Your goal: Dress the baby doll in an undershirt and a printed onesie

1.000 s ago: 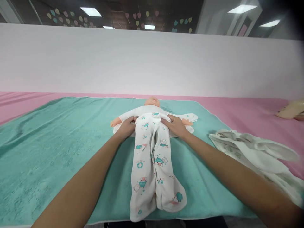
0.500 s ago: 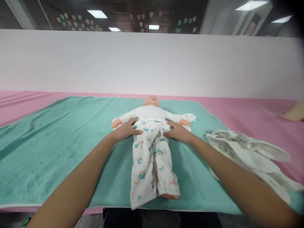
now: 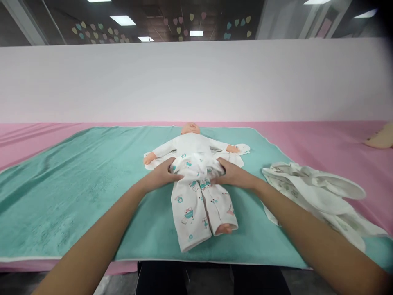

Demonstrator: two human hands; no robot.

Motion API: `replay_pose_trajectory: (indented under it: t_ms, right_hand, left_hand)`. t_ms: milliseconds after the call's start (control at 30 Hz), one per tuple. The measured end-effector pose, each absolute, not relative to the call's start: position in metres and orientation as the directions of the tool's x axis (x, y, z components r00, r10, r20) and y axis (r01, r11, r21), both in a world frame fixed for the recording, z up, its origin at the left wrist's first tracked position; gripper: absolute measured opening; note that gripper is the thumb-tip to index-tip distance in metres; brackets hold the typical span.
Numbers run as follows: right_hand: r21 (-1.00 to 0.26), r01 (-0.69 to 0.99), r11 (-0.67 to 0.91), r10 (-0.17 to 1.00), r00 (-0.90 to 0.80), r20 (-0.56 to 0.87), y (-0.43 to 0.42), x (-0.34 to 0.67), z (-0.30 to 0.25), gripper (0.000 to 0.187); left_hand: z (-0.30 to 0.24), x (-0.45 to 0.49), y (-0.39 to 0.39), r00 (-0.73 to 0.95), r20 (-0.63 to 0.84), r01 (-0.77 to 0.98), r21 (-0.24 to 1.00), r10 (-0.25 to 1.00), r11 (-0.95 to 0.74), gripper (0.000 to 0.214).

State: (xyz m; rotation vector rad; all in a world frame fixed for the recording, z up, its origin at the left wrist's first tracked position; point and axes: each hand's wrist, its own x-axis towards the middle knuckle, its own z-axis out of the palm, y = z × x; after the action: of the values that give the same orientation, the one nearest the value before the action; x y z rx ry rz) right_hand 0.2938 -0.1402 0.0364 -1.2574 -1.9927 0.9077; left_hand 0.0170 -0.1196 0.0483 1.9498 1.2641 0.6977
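A baby doll (image 3: 192, 143) lies on its back with its head away from me. White printed baby pants (image 3: 192, 209) cover its legs and hips; one foot shows at the right cuff, while the left cuff hides the other. My left hand (image 3: 162, 174) grips the pants at the left hip, thumb in front and fingers partly hidden behind. On the opposite hip, my right hand (image 3: 231, 174) holds the pants the same way. The doll wears a white long-sleeved top (image 3: 193, 142), and a printed white garment (image 3: 242, 149) is spread beneath its arms.
A teal towel (image 3: 76, 196) covers much of the pink surface (image 3: 322, 139). Crumpled white baby clothes (image 3: 313, 192) lie to the right, by my right forearm. At the far right edge is a beige object (image 3: 380, 137), partly cut off. A white wall (image 3: 196, 82) stands behind.
The pants' legs have shortened away from me and bunched at the hips, and more of the foot shows at the right cuff. Both hands keep hold at the hips.
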Motion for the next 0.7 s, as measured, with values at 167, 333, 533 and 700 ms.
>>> replay_pose_trajectory:
  t_ms: [167,333,533,700]
  right_hand:
    - [-0.808,0.499,0.315,0.926,-0.347,0.147,-0.186,0.278,0.041,0.017]
    - [-0.882,0.406,0.239,0.920,-0.387,0.071,-0.238,0.282,0.039,0.038]
    - [-0.795,0.523,0.308,0.921,-0.373,0.111,-0.287,0.282,0.027,0.080]
    - [-0.754,0.587,0.295,0.954,-0.220,0.203,-0.304,0.265,0.018,0.037]
  left_hand:
    - [0.046,0.017,-0.173,0.416,0.152,0.561,0.733,0.896,-0.384,0.020]
    - [0.046,0.021,-0.239,0.345,-0.023,0.553,0.813,0.938,-0.184,0.029]
    - [0.044,0.024,-0.280,0.449,-0.008,0.556,0.785,0.894,-0.273,0.082]
    - [0.031,0.034,-0.295,0.349,0.118,0.682,0.648,0.930,-0.338,0.047]
